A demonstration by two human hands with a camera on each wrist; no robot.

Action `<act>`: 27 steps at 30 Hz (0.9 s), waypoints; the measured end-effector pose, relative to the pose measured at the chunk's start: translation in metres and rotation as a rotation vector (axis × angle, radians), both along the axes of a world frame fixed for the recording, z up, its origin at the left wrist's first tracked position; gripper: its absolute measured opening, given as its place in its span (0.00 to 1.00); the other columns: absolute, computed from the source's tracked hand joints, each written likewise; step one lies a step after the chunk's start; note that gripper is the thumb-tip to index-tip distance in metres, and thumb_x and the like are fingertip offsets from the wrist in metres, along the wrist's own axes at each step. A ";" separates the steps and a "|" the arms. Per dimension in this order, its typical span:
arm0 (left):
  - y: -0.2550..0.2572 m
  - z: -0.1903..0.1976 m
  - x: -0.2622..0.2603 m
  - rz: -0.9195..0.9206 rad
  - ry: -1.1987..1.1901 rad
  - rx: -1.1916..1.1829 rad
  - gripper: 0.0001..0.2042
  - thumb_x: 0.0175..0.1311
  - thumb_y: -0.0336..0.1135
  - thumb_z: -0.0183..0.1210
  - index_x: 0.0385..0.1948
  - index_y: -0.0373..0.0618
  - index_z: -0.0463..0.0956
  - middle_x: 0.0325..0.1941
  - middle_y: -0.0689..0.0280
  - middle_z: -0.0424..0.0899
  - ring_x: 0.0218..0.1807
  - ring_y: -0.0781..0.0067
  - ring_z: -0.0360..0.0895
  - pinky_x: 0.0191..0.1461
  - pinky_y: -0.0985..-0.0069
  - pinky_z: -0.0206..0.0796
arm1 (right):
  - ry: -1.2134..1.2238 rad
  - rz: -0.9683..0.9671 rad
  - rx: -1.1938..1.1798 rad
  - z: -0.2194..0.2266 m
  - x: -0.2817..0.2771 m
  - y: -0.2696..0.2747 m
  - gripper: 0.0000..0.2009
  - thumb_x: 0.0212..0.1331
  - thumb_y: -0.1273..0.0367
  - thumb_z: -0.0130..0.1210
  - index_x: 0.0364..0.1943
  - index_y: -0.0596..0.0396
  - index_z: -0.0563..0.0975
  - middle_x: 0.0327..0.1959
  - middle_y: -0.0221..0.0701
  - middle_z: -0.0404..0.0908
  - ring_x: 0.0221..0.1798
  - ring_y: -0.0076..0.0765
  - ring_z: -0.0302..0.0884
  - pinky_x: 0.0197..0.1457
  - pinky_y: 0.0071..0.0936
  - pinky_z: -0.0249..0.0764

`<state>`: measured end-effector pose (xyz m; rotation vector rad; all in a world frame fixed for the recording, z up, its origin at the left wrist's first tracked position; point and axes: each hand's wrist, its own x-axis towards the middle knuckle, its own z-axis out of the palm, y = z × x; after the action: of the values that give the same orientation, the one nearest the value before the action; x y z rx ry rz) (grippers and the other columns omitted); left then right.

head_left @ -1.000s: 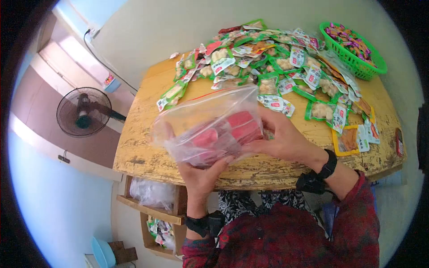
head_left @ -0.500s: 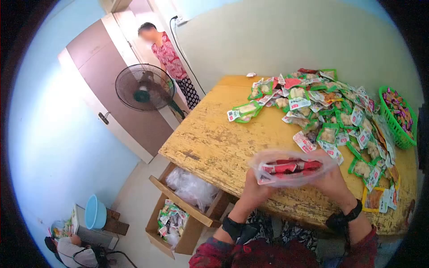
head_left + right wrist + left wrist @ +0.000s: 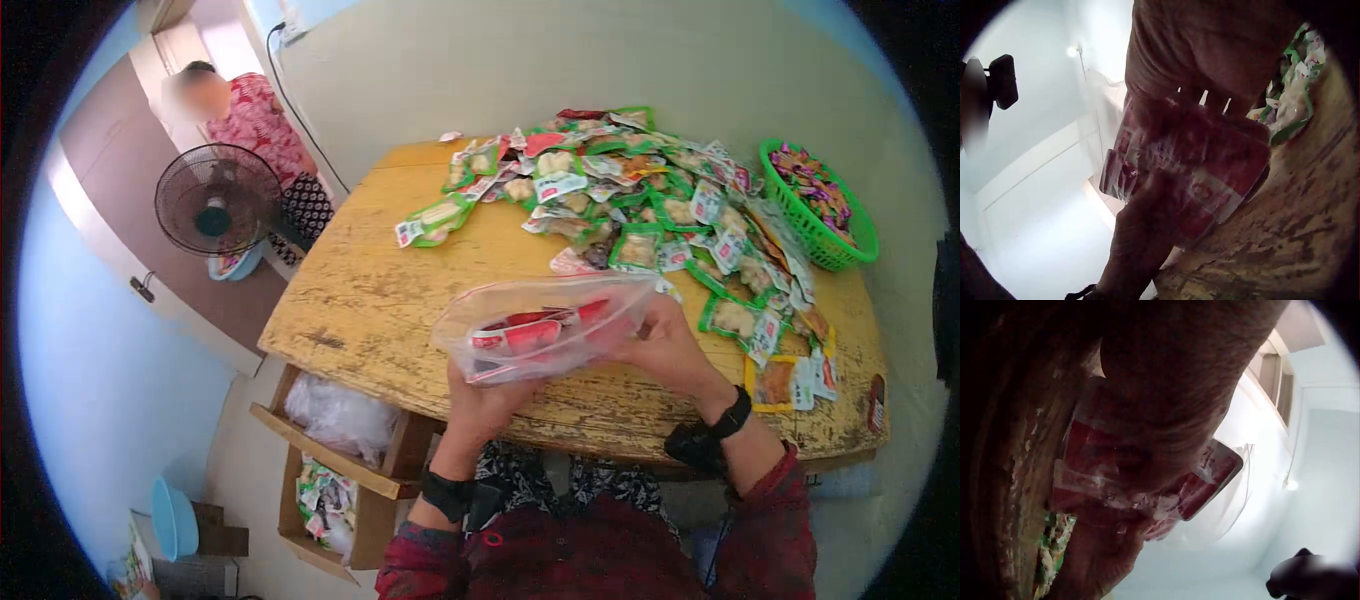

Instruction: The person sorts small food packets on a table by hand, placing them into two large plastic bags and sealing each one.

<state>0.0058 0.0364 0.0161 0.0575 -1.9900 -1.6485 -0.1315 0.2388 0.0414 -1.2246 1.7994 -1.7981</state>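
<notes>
Both hands hold a clear zip bag (image 3: 462,318) above the near edge of the wooden table, its wide mouth facing up. Inside it are several red packets (image 3: 535,335), also visible through the plastic in both wrist views. My left hand (image 3: 487,405) grips the bag from below at its left side. At the bag's right end, my right hand (image 3: 672,352) holds it with the thumb toward me. Close up, the left wrist view has the left hand (image 3: 1166,387) around the packed bag, and the right wrist view has the right hand (image 3: 1210,56) against its side.
A heap of sealed food packets (image 3: 640,215) covers the back and right of the table (image 3: 340,300). A green basket (image 3: 825,250) of wrapped sweets stands at the back right. Left are an open drawer (image 3: 270,425) with plastic bags, a carton, a fan (image 3: 215,200) and another person (image 3: 260,125).
The bag was tilted with its side showing, then turned upright, its mouth facing the head camera. The head view swung left and partly back. Another person has come into view by the door.
</notes>
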 end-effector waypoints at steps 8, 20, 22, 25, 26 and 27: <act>0.000 0.004 -0.013 -0.094 0.001 0.230 0.25 0.53 0.26 0.76 0.54 0.36 0.81 0.51 0.62 0.89 0.51 0.73 0.85 0.57 0.70 0.78 | 0.073 -0.054 -0.090 0.030 0.002 -0.009 0.28 0.53 0.66 0.74 0.60 0.56 0.79 0.58 0.29 0.82 0.61 0.26 0.77 0.67 0.29 0.72; -0.002 0.016 -0.017 -0.116 -0.001 0.309 0.24 0.54 0.25 0.75 0.55 0.37 0.80 0.51 0.63 0.89 0.50 0.74 0.85 0.55 0.72 0.79 | 0.242 -0.036 0.156 0.119 -0.001 -0.031 0.08 0.61 0.69 0.67 0.39 0.59 0.84 0.31 0.21 0.82 0.38 0.15 0.77 0.44 0.22 0.75; -0.004 0.012 -0.019 -0.125 0.033 0.337 0.24 0.54 0.25 0.76 0.55 0.37 0.80 0.51 0.63 0.88 0.50 0.73 0.85 0.54 0.72 0.80 | 0.366 -0.062 0.079 0.118 -0.008 -0.036 0.07 0.62 0.70 0.66 0.38 0.59 0.84 0.30 0.21 0.82 0.37 0.14 0.77 0.43 0.20 0.75; -0.011 0.003 -0.022 -0.080 -0.030 0.263 0.26 0.54 0.26 0.76 0.56 0.37 0.79 0.51 0.61 0.88 0.50 0.72 0.85 0.55 0.71 0.80 | 0.371 -0.084 0.010 0.117 -0.011 -0.038 0.05 0.64 0.71 0.64 0.38 0.59 0.84 0.30 0.22 0.83 0.36 0.14 0.78 0.42 0.19 0.75; -0.012 0.004 -0.021 -0.100 -0.052 0.278 0.27 0.53 0.26 0.76 0.57 0.37 0.78 0.51 0.61 0.88 0.50 0.72 0.85 0.55 0.71 0.80 | 0.342 -0.091 -0.004 0.116 -0.012 -0.037 0.05 0.64 0.71 0.64 0.38 0.59 0.84 0.30 0.22 0.84 0.36 0.14 0.78 0.42 0.19 0.75; -0.012 0.006 -0.020 -0.123 -0.076 0.293 0.27 0.53 0.26 0.77 0.57 0.37 0.78 0.51 0.61 0.88 0.51 0.72 0.85 0.56 0.71 0.80 | 0.313 -0.081 -0.009 0.116 -0.012 -0.036 0.05 0.65 0.71 0.64 0.38 0.59 0.84 0.31 0.22 0.84 0.36 0.14 0.78 0.43 0.19 0.75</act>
<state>-0.0138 0.0248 0.0225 0.1092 -1.8221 -2.0349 -0.1431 0.2026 0.1573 -1.5280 2.0344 -1.7352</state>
